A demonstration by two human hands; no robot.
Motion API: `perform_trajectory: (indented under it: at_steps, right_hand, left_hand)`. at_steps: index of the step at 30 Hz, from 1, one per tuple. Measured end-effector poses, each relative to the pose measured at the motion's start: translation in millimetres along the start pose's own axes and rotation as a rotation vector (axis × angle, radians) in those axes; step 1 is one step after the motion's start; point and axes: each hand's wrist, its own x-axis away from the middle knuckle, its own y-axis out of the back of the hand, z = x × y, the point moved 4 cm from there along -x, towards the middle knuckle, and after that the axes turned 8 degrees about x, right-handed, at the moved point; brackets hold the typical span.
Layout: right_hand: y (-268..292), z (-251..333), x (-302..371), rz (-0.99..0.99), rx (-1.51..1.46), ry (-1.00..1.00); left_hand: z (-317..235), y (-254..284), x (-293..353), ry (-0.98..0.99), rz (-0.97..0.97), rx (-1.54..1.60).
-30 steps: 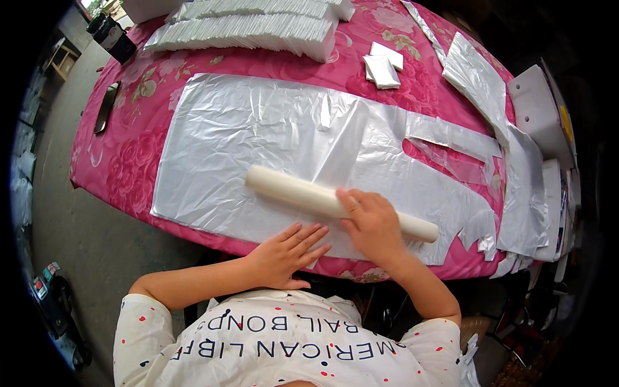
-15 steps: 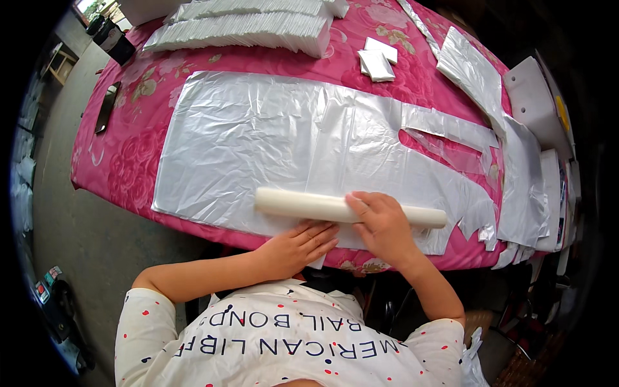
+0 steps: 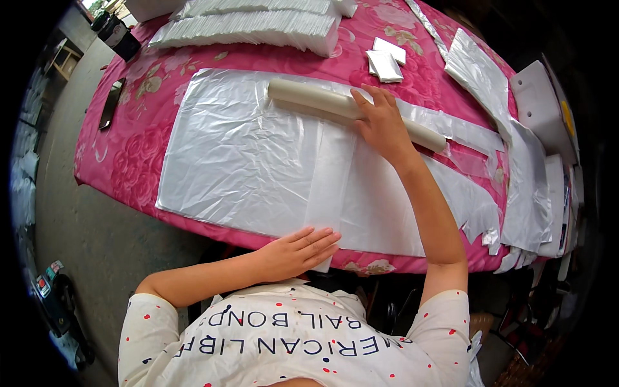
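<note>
A stack of silvery-white plastic bags point(image 3: 225, 142) lies flattened and wrinkled across the pink flowered cloth, handle cut-outs toward the right. On its far part rests a long off-white tube point(image 3: 309, 99), slanting down to the right. My right hand point(image 3: 382, 122) lies over the tube's middle, gripping it, arm stretched forward. A paler strip point(image 3: 330, 174) runs across the bags toward me and hangs over the near edge. Beside that strip's near end, my left hand point(image 3: 298, 253) rests flat at the bags' near edge, fingers extended and holding nothing.
Tightly packed white folded packets point(image 3: 251, 32) line the far side. Small silvery packets point(image 3: 385, 66) lie at the far right of centre. A phone point(image 3: 112, 103) and a dark jar point(image 3: 117, 37) sit at left. More plastic film point(image 3: 525, 187) and a white box point(image 3: 545, 109) stand at right.
My right hand has moved the tube away from me, from the near part of the bags to their far part. My left hand stays at the near edge, fingers flat.
</note>
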Motion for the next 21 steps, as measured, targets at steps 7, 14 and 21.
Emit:
perform_trajectory:
  at_steps: [7,14,21]
  right_hand:
    - [26,81,86,0.468,-0.473,0.268]
    - [29,99,116,0.295,-0.289,0.150]
    - [29,86,113,0.195,-0.279,0.038]
  left_hand:
    - [17,10,15,-0.093,-0.105,0.163]
    - [34,37,5,-0.074,-0.253,0.240]
    - [56,39,-14,0.175,-0.299,0.261]
